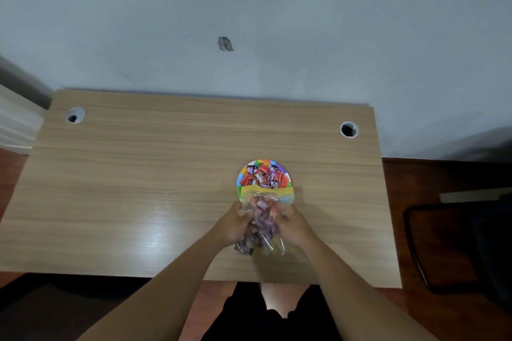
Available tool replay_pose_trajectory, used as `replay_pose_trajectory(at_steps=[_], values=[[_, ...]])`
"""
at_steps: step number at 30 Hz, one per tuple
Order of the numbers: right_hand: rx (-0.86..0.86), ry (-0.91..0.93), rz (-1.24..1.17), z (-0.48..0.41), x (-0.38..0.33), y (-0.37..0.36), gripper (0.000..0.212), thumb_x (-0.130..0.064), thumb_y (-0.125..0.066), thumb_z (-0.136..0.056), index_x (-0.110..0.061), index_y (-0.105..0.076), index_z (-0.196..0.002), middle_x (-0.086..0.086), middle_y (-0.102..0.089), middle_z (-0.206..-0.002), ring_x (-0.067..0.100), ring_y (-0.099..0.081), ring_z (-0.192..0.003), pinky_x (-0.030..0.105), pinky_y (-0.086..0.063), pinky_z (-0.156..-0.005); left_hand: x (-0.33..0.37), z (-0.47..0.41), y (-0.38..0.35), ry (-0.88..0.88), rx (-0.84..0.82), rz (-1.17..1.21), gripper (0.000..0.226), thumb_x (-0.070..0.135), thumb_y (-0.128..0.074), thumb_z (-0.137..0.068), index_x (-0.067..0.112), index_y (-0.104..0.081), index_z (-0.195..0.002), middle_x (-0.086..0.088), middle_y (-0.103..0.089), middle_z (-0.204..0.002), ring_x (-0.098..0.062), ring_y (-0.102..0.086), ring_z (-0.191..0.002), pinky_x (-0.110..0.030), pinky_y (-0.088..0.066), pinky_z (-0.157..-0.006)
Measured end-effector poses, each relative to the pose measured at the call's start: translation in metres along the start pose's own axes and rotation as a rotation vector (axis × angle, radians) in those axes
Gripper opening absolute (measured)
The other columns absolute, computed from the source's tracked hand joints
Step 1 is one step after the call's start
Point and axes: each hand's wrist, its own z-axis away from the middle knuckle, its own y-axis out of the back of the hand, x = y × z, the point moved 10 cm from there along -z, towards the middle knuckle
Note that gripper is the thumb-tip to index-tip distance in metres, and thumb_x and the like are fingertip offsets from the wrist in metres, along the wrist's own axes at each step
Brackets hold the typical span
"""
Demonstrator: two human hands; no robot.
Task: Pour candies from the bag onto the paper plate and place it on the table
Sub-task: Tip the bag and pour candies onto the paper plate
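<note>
A clear plastic candy bag (261,225) with a yellow top strip is held between both hands, its mouth tipped away from me over the plate. My left hand (231,225) grips the bag's left side and my right hand (293,227) grips its right side. The bag still holds several wrapped candies, purple and yellow ones among them. The multicoloured paper plate (241,178) lies on the wooden table just beyond the bag's mouth. A heap of red and orange wrapped candies (261,176) sits on the plate. The bag's yellow strip hides the plate's near edge.
The wooden table (138,188) has two round cable holes, one at the back left (75,115) and one at the back right (348,129). A grey wall stands behind it. A dark chair (457,243) stands to the right of the table.
</note>
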Motion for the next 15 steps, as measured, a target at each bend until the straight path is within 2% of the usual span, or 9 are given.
replay_pose_trajectory(at_steps=[3,5,8,10,12,15], values=[[0.017,-0.021,-0.006,0.007,0.001,0.003,0.034,-0.014,-0.048,-0.111,-0.024,-0.071,-0.134,-0.004,-0.075,-0.114,0.003,-0.070,-0.096,0.016,-0.050,-0.072,0.002,0.007,-0.001,-0.017,0.010,0.040,0.039,0.044,-0.048,-0.109,0.019,-0.047,-0.139,-0.001,-0.072,-0.110,-0.016,-0.071,-0.086,-0.030,-0.051,-0.068],[0.026,-0.037,-0.004,0.009,0.005,0.004,0.034,-0.013,-0.048,-0.110,-0.020,-0.070,-0.136,0.002,-0.076,-0.117,0.008,-0.071,-0.094,0.018,-0.052,-0.074,0.004,0.011,-0.002,-0.036,0.023,0.048,0.031,0.041,-0.048,-0.110,0.020,-0.048,-0.133,0.006,-0.067,-0.095,-0.010,-0.063,-0.073,-0.027,-0.046,-0.059],[0.040,-0.044,-0.016,0.010,0.008,0.006,0.035,-0.017,-0.051,-0.110,-0.019,-0.066,-0.142,0.004,-0.074,-0.131,0.017,-0.070,-0.112,0.029,-0.055,-0.092,0.006,0.017,-0.003,-0.049,0.018,0.086,0.022,0.035,-0.049,-0.111,0.023,-0.046,-0.129,0.009,-0.065,-0.093,-0.006,-0.062,-0.075,-0.026,-0.048,-0.061],[0.043,-0.049,-0.017,0.013,0.009,0.007,0.036,-0.019,-0.052,-0.110,-0.021,-0.064,-0.144,0.000,-0.072,-0.133,0.018,-0.068,-0.119,0.033,-0.053,-0.103,0.007,0.020,-0.004,-0.057,0.010,0.118,0.022,0.033,-0.050,-0.111,0.023,-0.046,-0.129,0.010,-0.064,-0.094,-0.004,-0.062,-0.077,-0.022,-0.049,-0.060],[0.044,-0.047,-0.011,0.015,0.009,0.008,0.036,-0.020,-0.051,-0.108,-0.026,-0.067,-0.141,-0.003,-0.074,-0.130,0.016,-0.070,-0.118,0.037,-0.055,-0.106,0.006,0.022,-0.003,-0.059,0.009,0.146,0.025,0.033,-0.052,-0.110,0.020,-0.046,-0.132,0.008,-0.066,-0.097,-0.004,-0.064,-0.080,-0.019,-0.050,-0.058],[0.052,-0.034,-0.020,0.019,0.008,0.009,0.035,-0.019,-0.051,-0.106,-0.026,-0.070,-0.134,-0.004,-0.078,-0.122,0.014,-0.072,-0.114,0.040,-0.057,-0.106,0.003,0.021,-0.003,-0.061,0.005,0.181,0.031,0.036,-0.055,-0.109,0.021,-0.048,-0.135,0.004,-0.068,-0.106,-0.009,-0.068,-0.091,-0.026,-0.056,-0.068]])
